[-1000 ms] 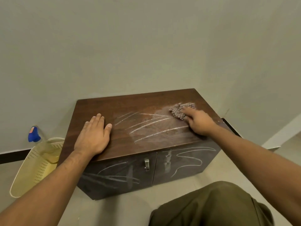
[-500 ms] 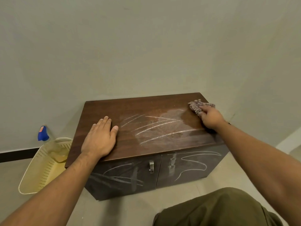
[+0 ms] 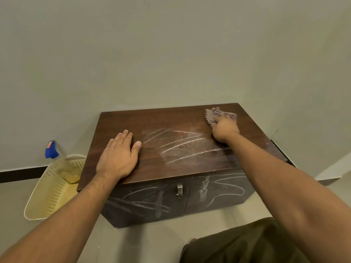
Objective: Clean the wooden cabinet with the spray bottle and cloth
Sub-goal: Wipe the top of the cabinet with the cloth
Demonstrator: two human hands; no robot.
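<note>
The dark wooden cabinet [image 3: 171, 118] stands against the wall, with white chalky streaks [image 3: 182, 145] across its top and on both doors. My left hand [image 3: 117, 158] lies flat on the top near the front left. My right hand [image 3: 224, 128] presses a crumpled, patterned brownish cloth [image 3: 210, 116] onto the top near the back right corner, fingers lying over it. The spray bottle [image 3: 50, 149], clear with a blue head, stands in a basket to the left of the cabinet.
A cream perforated plastic basket [image 3: 49, 190] sits on the floor against the cabinet's left side. A metal handle [image 3: 179, 190] hangs between the two doors. The grey wall is right behind. My knee in olive trousers [image 3: 237, 243] is at lower right.
My right hand has slid the cloth from the streaked middle right of the top toward the back right corner. My left hand has stayed flat in place.
</note>
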